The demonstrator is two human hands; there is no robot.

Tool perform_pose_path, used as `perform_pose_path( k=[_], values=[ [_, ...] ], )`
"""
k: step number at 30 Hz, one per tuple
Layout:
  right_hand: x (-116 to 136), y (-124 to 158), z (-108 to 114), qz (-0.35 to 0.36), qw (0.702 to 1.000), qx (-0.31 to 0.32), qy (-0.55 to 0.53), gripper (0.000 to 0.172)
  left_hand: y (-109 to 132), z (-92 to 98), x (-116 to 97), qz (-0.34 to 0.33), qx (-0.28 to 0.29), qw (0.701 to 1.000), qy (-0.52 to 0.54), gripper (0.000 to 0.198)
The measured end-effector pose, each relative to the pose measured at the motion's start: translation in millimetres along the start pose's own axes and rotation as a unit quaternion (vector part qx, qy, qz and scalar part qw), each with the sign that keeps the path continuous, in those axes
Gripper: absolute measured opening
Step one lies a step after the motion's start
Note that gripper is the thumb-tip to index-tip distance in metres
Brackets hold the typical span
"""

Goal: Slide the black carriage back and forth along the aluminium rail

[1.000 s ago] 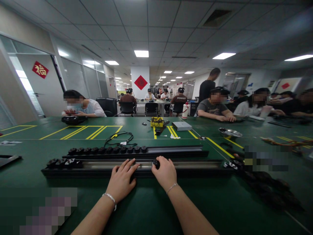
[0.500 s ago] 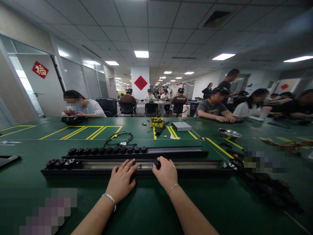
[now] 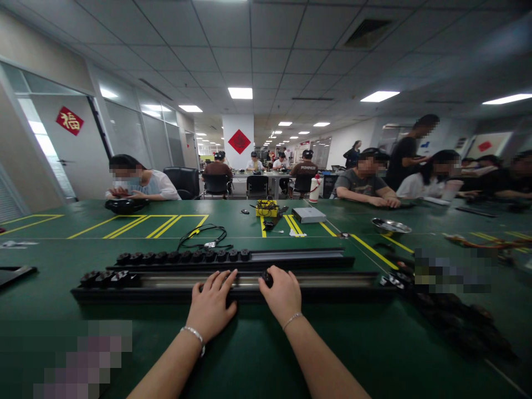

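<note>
A long black rail (image 3: 332, 281) with a silvery channel lies across the green table (image 3: 257, 354) in front of me. My left hand (image 3: 213, 305) rests flat on the rail's near edge, fingers spread. My right hand (image 3: 282, 293) is curled around a small black knob-like part (image 3: 267, 278) sitting on the rail. Several black parts (image 3: 110, 277) are lined up at the rail's left end. A second rail (image 3: 291, 256) lies just behind, with a row of black parts (image 3: 183, 256) on its left half.
A black cable (image 3: 205, 235), a yellow device (image 3: 266, 208), a grey box (image 3: 308, 214) and a metal bowl (image 3: 390, 225) lie farther back. A pile of dark parts (image 3: 453, 321) sits at right. People sit round the table's far side, and one stands at back right.
My left hand has shifted slightly right along the rail. My right hand stays on the black part. The standing person in the background has walked to the right.
</note>
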State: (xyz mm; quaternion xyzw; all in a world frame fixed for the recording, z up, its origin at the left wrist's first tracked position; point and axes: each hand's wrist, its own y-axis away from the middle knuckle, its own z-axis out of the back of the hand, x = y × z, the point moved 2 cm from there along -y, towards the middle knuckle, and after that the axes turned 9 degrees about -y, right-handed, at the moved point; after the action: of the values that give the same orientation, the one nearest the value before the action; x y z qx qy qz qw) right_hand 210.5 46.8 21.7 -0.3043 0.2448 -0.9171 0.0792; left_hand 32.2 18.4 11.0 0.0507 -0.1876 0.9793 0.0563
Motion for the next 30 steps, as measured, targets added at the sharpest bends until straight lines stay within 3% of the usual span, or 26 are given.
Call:
perform_pose_path(
  k=[6,30],
  values=[
    [-0.1,0.3,-1.0,0.006,1.000,-0.013,0.000,0.012,-4.3,-2.0,-6.9,0.027,-0.006,1.000,-0.010,0.061],
    [-10.2,1.1,3.0,0.040,0.998,-0.041,0.002,0.010,-1.0,-6.2,-3.1,-0.014,-0.069,0.997,0.023,0.050]
  ],
)
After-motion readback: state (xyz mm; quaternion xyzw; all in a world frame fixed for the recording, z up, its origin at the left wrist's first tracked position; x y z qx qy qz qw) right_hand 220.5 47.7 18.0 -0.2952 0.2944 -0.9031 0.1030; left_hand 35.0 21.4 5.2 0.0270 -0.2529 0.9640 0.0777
